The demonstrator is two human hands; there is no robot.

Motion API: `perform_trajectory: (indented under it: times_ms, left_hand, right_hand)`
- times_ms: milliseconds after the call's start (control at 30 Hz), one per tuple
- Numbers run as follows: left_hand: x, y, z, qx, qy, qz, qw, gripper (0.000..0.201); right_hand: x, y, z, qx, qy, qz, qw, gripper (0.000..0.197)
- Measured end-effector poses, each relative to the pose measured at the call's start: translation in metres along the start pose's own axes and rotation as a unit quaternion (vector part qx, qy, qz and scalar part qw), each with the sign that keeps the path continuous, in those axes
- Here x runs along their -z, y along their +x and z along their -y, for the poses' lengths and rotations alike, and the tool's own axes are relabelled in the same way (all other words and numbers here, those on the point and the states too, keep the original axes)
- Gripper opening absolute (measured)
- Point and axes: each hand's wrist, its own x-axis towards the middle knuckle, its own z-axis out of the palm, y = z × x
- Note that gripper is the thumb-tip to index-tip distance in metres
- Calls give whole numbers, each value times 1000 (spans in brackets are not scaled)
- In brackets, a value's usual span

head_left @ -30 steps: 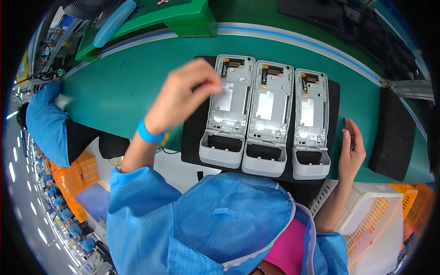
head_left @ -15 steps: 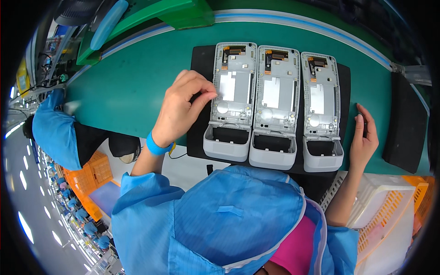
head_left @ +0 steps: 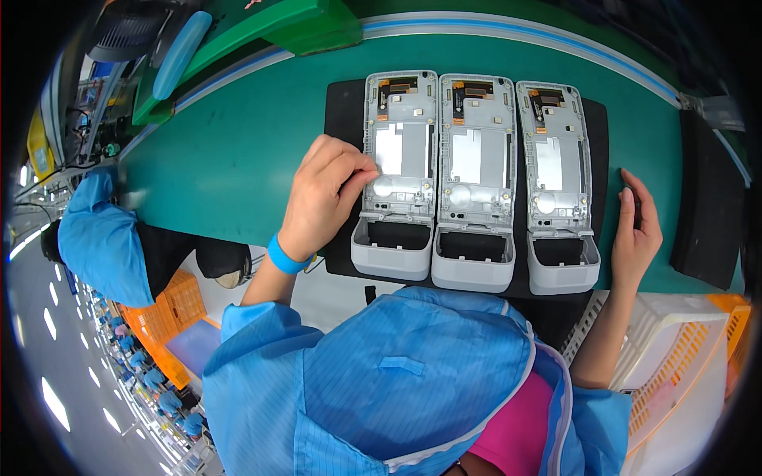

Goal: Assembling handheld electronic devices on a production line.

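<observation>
Visibly, left fingers (head_left: 357, 163) pinch at a housing (head_left: 411, 170), right fingers (head_left: 643, 193) curl; contents I cannot tell

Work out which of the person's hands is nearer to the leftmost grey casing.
Left. The left hand is at the left edge of the leftmost casing; the right hand is farther away, to the right of the rightmost casing.

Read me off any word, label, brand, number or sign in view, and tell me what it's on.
No readable text anywhere in view.
Dark flex pieces inside the three grey casings: any marks are too small to read.
Blue wristband: no lettering I can make out.
Anything farther off: too small or blurred.
</observation>
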Motion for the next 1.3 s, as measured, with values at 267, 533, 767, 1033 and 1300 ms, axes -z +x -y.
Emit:
perform_trajectory:
  times_ms: [267,533,767,1033,1300]
  left_hand:
    - [2,-3,3,-15,-16,-17,1000,15]
    - [11,-8,-3,-25,44,19,999,33]
    - [20,-19,-4,-64,154,28,986,47]
    - [62,40,21,-54,48,-140,988,36]
    - [123,152,155,169,50,-195,965,19]
  right_hand:
    - [1,0,0,3,3,0,1000,23]
    - [1,2,1,-4,-3,11,1000,23]
    - [1,2,2,8,-10,-2,1000,23]
    - [1,-2,-5,32,-36,-10,999,23]
    - [4,-1,-4,13,10,13,1000,23]
